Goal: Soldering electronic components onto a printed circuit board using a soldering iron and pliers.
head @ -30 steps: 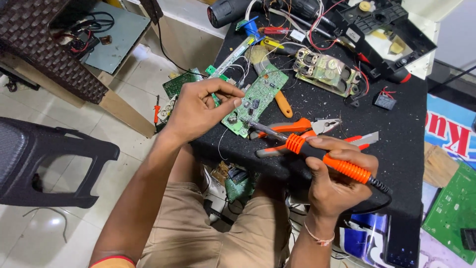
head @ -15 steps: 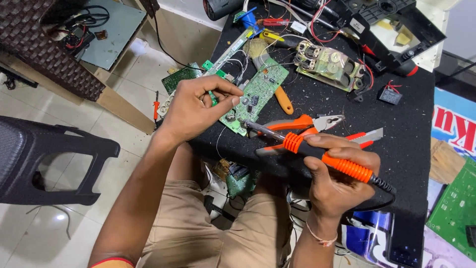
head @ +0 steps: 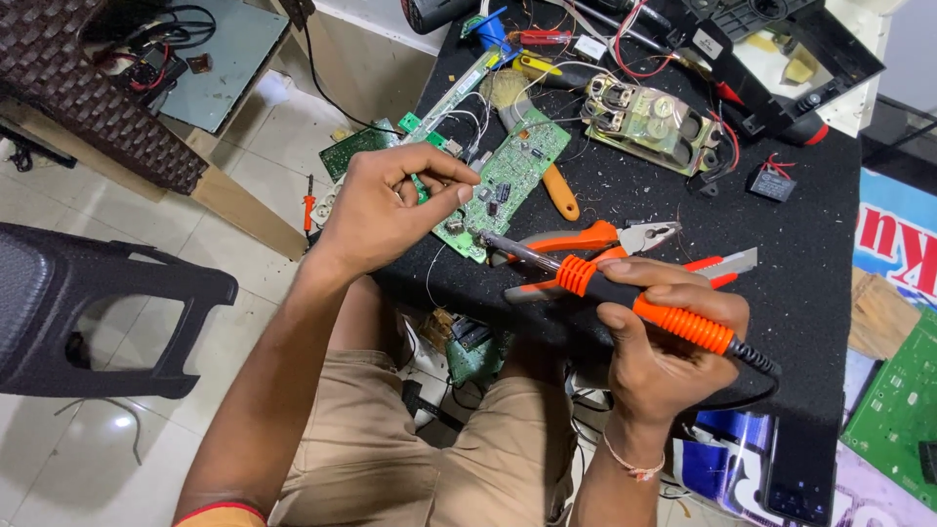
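Little has shifted over the last second: the right hand [head: 669, 342] keeps its fist wrapped around the orange-handled soldering iron [head: 625, 298], whose metal tip stays at the near end of the green circuit board [head: 503, 185], as in both earlier frames. So the work at that spot is judged unfinished. The left hand [head: 390, 200] holds the same place at the board's near left edge, thumb and forefinger pressed together on something too small to make out, perhaps a thin wire. Beyond the iron, orange pliers [head: 595, 239] and a utility knife [head: 727, 265] lie unmoved on the black desk [head: 810, 244]. Farther off, a metal mechanism [head: 649, 122] sits toward the far edge.
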